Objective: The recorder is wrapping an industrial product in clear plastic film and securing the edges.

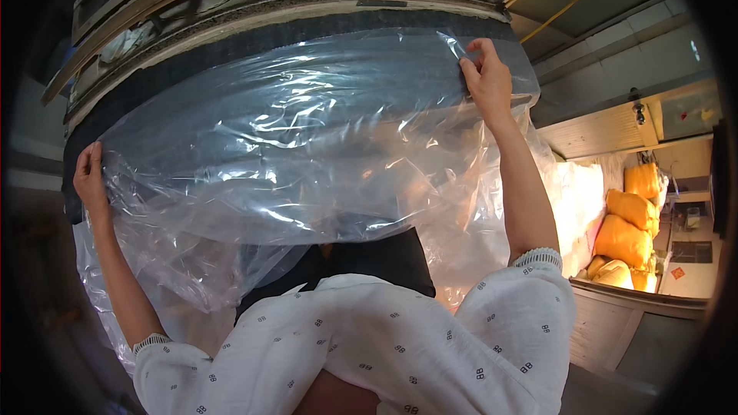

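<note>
White patterned sleeves frame both arms as the left hand (90,177) and right hand (486,77) each pinch an edge of the clear plastic bag (307,154) over the dark fabric (231,50); even tension should keep it flat.

Yellow sacks (626,240) are piled at the right beside a white wall (615,69). A yellow cable (569,6) runs above them.
</note>
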### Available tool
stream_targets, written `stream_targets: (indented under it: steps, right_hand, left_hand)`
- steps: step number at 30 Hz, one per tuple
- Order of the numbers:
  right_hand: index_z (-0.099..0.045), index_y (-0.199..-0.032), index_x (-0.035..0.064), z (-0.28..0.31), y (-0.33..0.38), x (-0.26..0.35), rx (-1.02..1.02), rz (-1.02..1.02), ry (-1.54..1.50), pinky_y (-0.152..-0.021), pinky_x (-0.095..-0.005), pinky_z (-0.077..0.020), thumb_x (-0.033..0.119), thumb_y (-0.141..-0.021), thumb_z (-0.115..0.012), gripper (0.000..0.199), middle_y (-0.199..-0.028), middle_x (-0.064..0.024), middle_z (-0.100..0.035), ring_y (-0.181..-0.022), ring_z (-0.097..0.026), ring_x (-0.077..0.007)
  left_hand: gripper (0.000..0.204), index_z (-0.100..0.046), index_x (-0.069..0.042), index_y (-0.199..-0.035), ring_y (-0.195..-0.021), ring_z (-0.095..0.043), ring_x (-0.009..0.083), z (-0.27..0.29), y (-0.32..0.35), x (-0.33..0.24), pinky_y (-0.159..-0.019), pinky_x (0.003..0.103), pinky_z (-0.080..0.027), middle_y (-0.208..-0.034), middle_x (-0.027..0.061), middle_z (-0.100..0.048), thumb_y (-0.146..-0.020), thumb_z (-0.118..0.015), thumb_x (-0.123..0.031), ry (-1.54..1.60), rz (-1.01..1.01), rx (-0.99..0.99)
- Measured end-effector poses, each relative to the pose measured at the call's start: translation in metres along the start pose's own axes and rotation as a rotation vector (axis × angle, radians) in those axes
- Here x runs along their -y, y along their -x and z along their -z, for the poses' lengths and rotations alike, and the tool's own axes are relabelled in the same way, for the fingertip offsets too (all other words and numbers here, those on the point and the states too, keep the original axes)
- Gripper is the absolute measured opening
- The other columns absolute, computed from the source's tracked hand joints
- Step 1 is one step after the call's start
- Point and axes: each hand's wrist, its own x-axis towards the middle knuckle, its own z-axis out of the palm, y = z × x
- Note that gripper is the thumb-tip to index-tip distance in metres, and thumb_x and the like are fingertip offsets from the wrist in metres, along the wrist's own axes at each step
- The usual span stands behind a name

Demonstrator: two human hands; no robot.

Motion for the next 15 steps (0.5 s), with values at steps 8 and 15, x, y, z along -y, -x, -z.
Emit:
stream_targets:
  steps: [8, 15]
  right_hand:
    - [-0.056, -0.115, 0.0175, 0.001, 0.010, 0.001, 0.042, 0.343, 0.349, -0.065, -0.0386, -0.0451, 0.014, -0.081, -0.047, 0.036, -0.082, -0.0120, -0.055, -0.077, -0.058, -0.0300]
    - [-0.057, -0.114, 0.0185, -0.004, 0.020, 0.017, -0.139, 0.460, 0.455, -0.070, -0.0396, -0.0418, 0.024, -0.081, -0.055, 0.034, -0.086, -0.0086, -0.049, -0.087, -0.053, -0.0248]
  left_hand:
    - [0.022, -0.065, -0.001, -0.099, -0.089, -0.054, 0.0084, 0.000, 0.001, -0.001, -0.084, 0.020, -0.040, -0.094, 0.0023, -0.063, -0.087, -0.059, -0.019, 0.083, -0.081, -0.098]
    - [0.021, -0.065, -0.002, -0.100, -0.090, -0.054, 0.0084, 0.039, 0.003, -0.016, -0.084, 0.021, -0.040, -0.095, 0.0020, -0.063, -0.088, -0.057, -0.017, 0.107, -0.111, -0.139]
